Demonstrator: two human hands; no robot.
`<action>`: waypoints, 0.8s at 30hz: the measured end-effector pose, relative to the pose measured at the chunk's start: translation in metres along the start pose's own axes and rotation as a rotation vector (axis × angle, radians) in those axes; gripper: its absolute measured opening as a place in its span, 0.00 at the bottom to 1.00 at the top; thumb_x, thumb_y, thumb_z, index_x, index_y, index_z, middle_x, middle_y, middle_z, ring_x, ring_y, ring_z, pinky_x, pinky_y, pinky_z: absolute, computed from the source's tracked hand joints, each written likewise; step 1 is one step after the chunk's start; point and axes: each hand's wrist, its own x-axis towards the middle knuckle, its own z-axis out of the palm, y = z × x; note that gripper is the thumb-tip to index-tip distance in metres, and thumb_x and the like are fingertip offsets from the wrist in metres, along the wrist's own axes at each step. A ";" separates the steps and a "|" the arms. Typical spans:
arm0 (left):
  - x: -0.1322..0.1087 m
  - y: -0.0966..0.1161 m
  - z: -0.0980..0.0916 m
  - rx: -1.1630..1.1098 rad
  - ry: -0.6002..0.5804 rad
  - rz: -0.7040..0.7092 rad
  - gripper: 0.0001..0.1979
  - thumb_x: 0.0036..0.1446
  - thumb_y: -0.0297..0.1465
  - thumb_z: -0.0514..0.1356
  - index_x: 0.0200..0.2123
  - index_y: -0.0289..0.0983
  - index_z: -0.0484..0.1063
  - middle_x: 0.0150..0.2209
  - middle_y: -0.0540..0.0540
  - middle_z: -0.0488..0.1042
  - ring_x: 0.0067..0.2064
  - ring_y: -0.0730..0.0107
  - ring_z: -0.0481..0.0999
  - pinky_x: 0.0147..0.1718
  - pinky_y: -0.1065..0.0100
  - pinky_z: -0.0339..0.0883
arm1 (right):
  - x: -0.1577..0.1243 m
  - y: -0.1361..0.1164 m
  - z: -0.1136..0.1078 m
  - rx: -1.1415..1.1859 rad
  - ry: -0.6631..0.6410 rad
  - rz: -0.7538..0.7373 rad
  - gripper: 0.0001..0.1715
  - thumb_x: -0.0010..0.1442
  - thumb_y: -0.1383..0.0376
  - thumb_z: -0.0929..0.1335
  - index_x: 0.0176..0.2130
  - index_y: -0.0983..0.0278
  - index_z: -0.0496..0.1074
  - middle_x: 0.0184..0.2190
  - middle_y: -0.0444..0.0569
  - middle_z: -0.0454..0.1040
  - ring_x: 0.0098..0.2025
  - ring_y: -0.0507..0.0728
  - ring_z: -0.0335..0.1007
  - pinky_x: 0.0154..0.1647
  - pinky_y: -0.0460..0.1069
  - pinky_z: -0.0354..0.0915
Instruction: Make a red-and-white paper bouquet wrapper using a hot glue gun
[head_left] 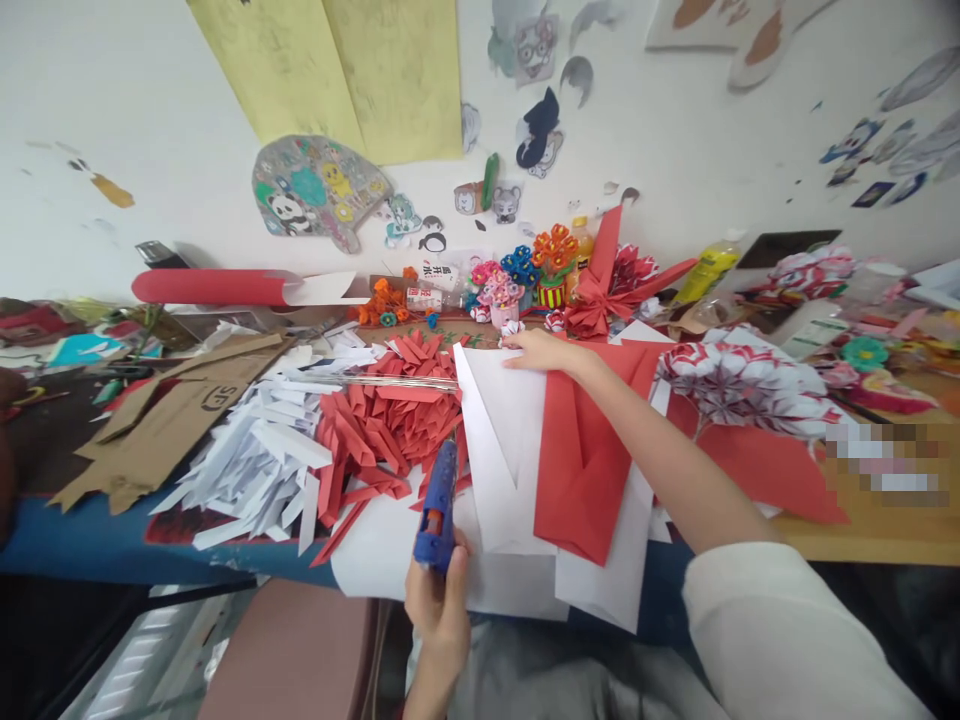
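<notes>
Long tabletop [915, 540], bare wood at far R, blue along front edge L & ctr. On it, L to R: torn brown cardboard [191, 415], pile of folded wht paper strips [255, 470], pile of folded red strips [397, 400] touching it, then wht folded sheet [499, 480] w/ red folded sheet [581, 480] beside it. Farther R: red-&-wht paper piece [742, 375]. Toward back, approx. ctr: pink pot [504, 313] w/ flwrs, striped pot [551, 292].

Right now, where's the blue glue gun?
The head view shows the glue gun below and left of centre, in the left hand, red paper strips to its upper left and white paper to its right.
</notes>
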 end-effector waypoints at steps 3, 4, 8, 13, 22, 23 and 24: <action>-0.003 -0.006 -0.009 0.014 0.029 -0.038 0.10 0.62 0.39 0.64 0.37 0.37 0.75 0.32 0.47 0.77 0.35 0.64 0.77 0.39 0.64 0.72 | 0.013 0.020 0.012 0.067 0.004 -0.017 0.13 0.56 0.63 0.76 0.43 0.64 0.82 0.45 0.51 0.83 0.48 0.60 0.78 0.49 0.47 0.68; -0.004 -0.008 -0.011 0.014 0.044 -0.045 0.10 0.61 0.39 0.64 0.38 0.37 0.75 0.32 0.47 0.77 0.35 0.64 0.77 0.39 0.64 0.72 | 0.015 0.025 0.014 0.092 0.018 -0.018 0.12 0.55 0.64 0.76 0.41 0.64 0.82 0.43 0.50 0.83 0.46 0.59 0.79 0.47 0.47 0.68; -0.005 -0.014 -0.013 -0.002 0.042 -0.059 0.11 0.60 0.39 0.65 0.39 0.38 0.75 0.33 0.46 0.78 0.35 0.65 0.77 0.40 0.64 0.72 | 0.018 0.041 0.020 0.206 0.092 -0.026 0.10 0.54 0.65 0.74 0.38 0.65 0.82 0.38 0.50 0.84 0.42 0.58 0.79 0.43 0.47 0.68; -0.004 -0.012 -0.010 -0.017 0.042 -0.037 0.11 0.59 0.40 0.66 0.35 0.38 0.74 0.35 0.45 0.78 0.39 0.63 0.78 0.43 0.64 0.72 | 0.017 0.048 0.018 0.359 0.142 -0.062 0.09 0.53 0.65 0.72 0.35 0.66 0.82 0.34 0.49 0.83 0.38 0.58 0.79 0.43 0.48 0.70; -0.005 -0.014 -0.010 0.006 0.035 -0.059 0.15 0.59 0.42 0.66 0.42 0.37 0.77 0.39 0.42 0.80 0.44 0.58 0.80 0.47 0.60 0.73 | 0.020 0.038 0.012 0.500 0.175 -0.105 0.13 0.52 0.62 0.72 0.36 0.68 0.81 0.34 0.51 0.83 0.37 0.58 0.78 0.42 0.50 0.71; -0.004 -0.013 -0.010 0.007 0.034 -0.059 0.15 0.59 0.42 0.66 0.42 0.37 0.77 0.39 0.42 0.80 0.43 0.58 0.80 0.46 0.60 0.73 | 0.023 0.035 0.013 0.498 0.171 -0.110 0.13 0.52 0.63 0.72 0.36 0.68 0.81 0.34 0.51 0.83 0.37 0.58 0.78 0.43 0.49 0.71; -0.004 -0.012 -0.010 0.009 0.035 -0.060 0.14 0.59 0.42 0.66 0.41 0.37 0.77 0.40 0.42 0.80 0.42 0.59 0.80 0.46 0.60 0.73 | 0.026 0.031 0.014 0.495 0.166 -0.114 0.12 0.52 0.63 0.72 0.36 0.68 0.81 0.34 0.51 0.83 0.37 0.57 0.78 0.43 0.49 0.71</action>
